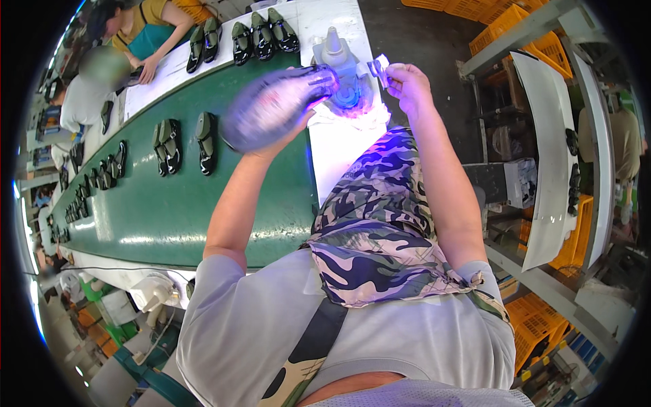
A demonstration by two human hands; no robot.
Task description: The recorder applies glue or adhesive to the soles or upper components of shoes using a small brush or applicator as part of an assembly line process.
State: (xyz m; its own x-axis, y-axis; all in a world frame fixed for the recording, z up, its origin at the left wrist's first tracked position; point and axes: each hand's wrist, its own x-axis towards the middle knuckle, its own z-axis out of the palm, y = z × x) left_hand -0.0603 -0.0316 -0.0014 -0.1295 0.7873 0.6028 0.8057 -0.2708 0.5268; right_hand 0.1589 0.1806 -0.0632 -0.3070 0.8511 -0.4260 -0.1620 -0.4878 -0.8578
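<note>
A dark glossy shoe (271,105), blurred by motion, is tilted with its pale sole toward me. My left hand (278,141) is closed around it from below, most of the fingers hidden behind. Right of it, my right hand (411,87) pinches a small crumpled whitish-silver piece (378,69), whose kind I cannot make out. Between the two hands, on the white tabletop (332,152), stands a translucent bottle with a pointed nozzle (332,42). Just in front of it, a blue round item (348,96) glows under violet-blue light.
Black strap shoes (207,144) stand on the green conveyor belt (224,210) to the left. More black shoes (261,37) line its far white ledge. A person (152,30) works across the belt. Orange crates (502,41) and a metal rack (522,34) are at the right.
</note>
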